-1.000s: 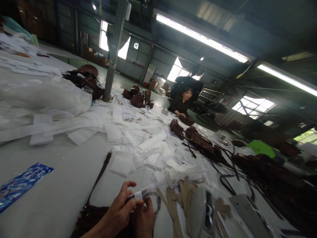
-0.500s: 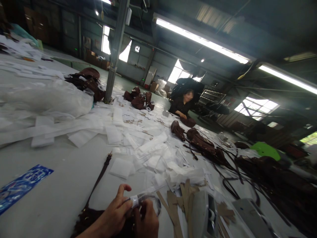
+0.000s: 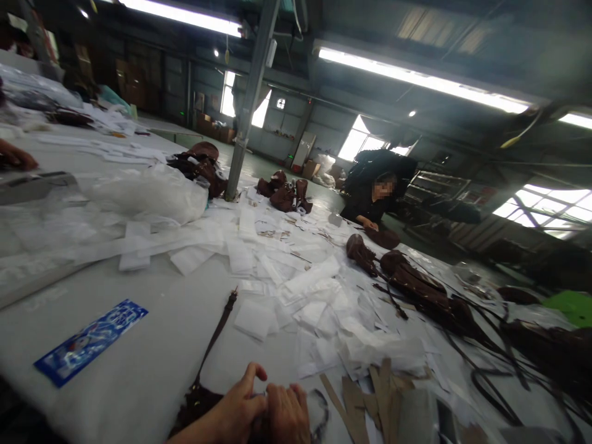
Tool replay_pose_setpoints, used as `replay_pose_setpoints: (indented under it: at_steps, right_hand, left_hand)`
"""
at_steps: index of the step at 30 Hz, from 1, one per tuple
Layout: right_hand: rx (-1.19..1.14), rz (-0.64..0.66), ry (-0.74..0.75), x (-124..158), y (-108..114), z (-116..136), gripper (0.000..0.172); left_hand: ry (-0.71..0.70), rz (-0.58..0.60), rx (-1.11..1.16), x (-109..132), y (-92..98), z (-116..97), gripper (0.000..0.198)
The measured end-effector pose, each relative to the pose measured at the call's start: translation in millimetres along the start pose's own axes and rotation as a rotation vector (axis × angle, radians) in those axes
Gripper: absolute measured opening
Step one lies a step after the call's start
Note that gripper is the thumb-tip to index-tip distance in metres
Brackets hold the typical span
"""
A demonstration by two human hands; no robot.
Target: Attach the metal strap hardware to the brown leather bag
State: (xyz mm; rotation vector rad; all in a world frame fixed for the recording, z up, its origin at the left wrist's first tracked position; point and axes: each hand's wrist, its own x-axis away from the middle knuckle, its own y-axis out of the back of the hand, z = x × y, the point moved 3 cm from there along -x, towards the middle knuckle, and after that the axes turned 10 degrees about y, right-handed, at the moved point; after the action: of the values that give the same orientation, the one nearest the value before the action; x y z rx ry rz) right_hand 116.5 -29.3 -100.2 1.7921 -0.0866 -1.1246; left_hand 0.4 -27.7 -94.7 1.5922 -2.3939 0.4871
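My left hand [image 3: 243,404] is at the bottom centre, its fingers bent and one knuckle raised. Pressed close beside it is my right hand [image 3: 287,412], its fingers curled down. A thin dark loop [image 3: 320,404], partly glossy as if in clear plastic, sticks out to the right of my right hand; what lies between the fingers is hidden. Under my hands is a dark brown bag [image 3: 197,404], mostly covered by my left forearm. Its strap [image 3: 216,338] stretches away across the table, ending in a small metal fitting.
White foam sheets [image 3: 305,290] cover the table's middle. Brown paper strips [image 3: 365,401] lie right of my hands, a blue printed packet [image 3: 92,342] left. More brown bags [image 3: 411,280] lie to the right. A post [image 3: 253,98] and a co-worker [image 3: 370,200] are beyond; another person's hand [image 3: 16,155] shows far left.
The view has swung left, so things sit further right. My right hand has moved closer over my left fingers, and the white wrapping seen between them is now hidden.
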Motion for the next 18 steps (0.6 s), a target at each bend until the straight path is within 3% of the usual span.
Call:
replay_pose_setpoints:
  at_steps: [2,4,5,6,9,13,18]
  right_hand:
    - [-0.070,0.128,-0.098,-7.1,2.9,-8.2,0.022]
    - [-0.156,0.332,-0.337,-20.6,12.2,-29.9,0.022]
    - [-0.196,0.427,-0.513,-27.4,18.0,-45.6,0.023]
    - [-0.190,0.438,-0.591,-36.4,25.6,-61.5,0.018]
    - [-0.139,0.407,-0.752,-55.5,37.8,-109.1,0.021]
    - [-0.199,0.404,-0.823,-57.3,21.2,-141.1,0.023]
    - [-0.480,0.463,-0.725,-54.5,-6.6,-137.8,0.025]
  left_hand:
    - [0.090,0.054,-0.006,1.7,7.7,-8.7,0.035]
    - [0.090,0.009,-0.097,3.8,25.5,-24.4,0.039]
    - [0.017,-0.126,-0.208,4.5,40.4,-34.7,0.039]
    - [-0.085,-0.339,-0.370,5.6,58.1,-45.3,0.039]
    - [-0.111,-0.567,-0.514,0.1,104.3,-54.5,0.044]
    - [-0.059,-0.708,-0.696,-16.9,139.4,-33.9,0.057]
    - [0.017,-0.745,-0.871,-35.3,147.5,-7.0,0.057]
